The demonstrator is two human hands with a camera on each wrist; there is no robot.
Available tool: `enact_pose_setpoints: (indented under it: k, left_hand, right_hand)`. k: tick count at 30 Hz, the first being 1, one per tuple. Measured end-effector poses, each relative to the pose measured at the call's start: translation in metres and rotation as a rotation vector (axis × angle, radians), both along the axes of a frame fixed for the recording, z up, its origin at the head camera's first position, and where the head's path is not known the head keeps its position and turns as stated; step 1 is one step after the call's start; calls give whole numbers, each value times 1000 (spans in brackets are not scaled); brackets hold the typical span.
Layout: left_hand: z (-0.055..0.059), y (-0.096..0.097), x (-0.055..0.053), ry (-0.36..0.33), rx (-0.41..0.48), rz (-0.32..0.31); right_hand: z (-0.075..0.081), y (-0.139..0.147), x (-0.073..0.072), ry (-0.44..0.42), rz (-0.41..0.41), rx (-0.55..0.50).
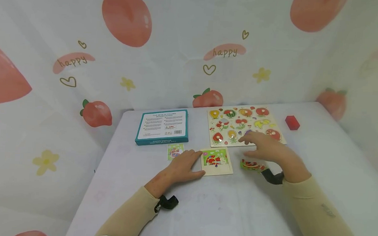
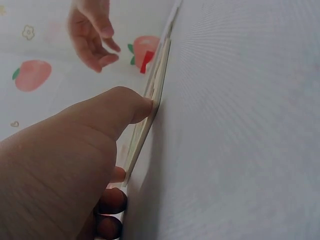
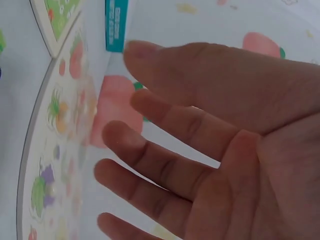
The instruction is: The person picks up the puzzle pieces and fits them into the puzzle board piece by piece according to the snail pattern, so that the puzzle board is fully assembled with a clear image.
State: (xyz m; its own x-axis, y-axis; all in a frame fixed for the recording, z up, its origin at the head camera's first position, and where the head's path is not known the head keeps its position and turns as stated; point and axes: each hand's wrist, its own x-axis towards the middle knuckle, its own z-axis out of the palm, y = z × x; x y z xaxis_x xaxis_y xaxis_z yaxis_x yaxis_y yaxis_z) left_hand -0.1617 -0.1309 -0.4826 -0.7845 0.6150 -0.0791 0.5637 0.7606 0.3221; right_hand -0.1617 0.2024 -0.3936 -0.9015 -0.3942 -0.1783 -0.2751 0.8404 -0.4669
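A small wooden picture puzzle board (image 1: 218, 169) with a red and green picture lies flat in front of me. The thumb and forefinger of my left hand (image 1: 182, 167) rest spread against its left edge. In the left wrist view, the thumb (image 2: 135, 107) touches the rim of the board. My right hand (image 1: 265, 147) hovers, fingers loosely spread and holding nothing, over the near side of a fruit peg board (image 1: 248, 127). Below it, partly covered in the head view, lie small colourful puzzle pieces (image 1: 251, 165). The right wrist view shows the bare palm (image 3: 225, 185).
A teal flat box (image 1: 162, 127) with white printed panel lies at the back left. A small picture card (image 1: 175, 151) sits between it and my left hand. Back right is a red block (image 1: 292, 123). A fruit-printed cloth (image 1: 166, 60) hangs behind the white table (image 1: 204, 210).
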Motion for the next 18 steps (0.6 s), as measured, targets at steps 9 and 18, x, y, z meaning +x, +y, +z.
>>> enact_pose_setpoints:
  k: [9,18]
  left_hand:
    - [-1,0,0,3,-5,1]
    - [0,0,0,7,-11,0]
  right_hand:
    - [0,19,-5,-164,-33,-40]
    - [-23,6,-6,-327,-90,82]
